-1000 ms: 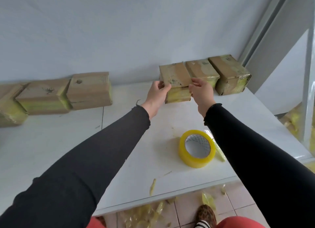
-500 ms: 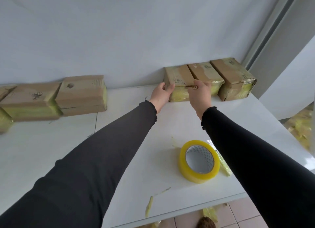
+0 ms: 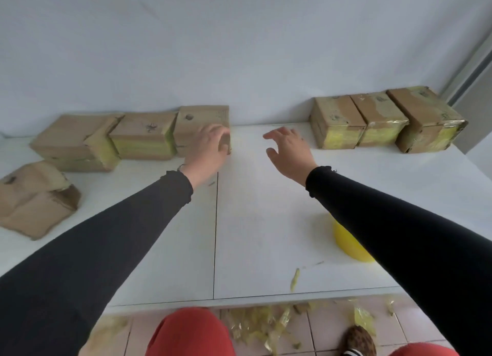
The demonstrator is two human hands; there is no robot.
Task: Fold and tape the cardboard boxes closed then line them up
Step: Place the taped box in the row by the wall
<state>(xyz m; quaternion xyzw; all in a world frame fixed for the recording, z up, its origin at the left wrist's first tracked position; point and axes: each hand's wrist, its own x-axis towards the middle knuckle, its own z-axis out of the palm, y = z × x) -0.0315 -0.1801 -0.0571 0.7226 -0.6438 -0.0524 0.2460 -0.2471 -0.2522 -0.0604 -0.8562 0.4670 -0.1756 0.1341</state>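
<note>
Along the far edge of the white counter (image 3: 266, 209), against the wall: three taped boxes (image 3: 383, 121) in a row at 1 o'clock, sides touching. At 10 o'clock, a second group of boxes (image 3: 127, 134), yellow tape on their fronts; a crumpled, untaped box (image 3: 34, 198) at 9 o'clock, apart from them. Left hand (image 3: 210, 148) at 11 o'clock, fingers curled against the right front corner of the end box (image 3: 202, 126). Right hand (image 3: 290, 150) at 12 o'clock, above the bare counter between the groups, fingers apart, holding nothing. Yellow tape roll (image 3: 348, 246) at 4 o'clock, partly hidden by the right sleeve. Tape scraps (image 3: 266, 323) on the floor at 6 o'clock.
</note>
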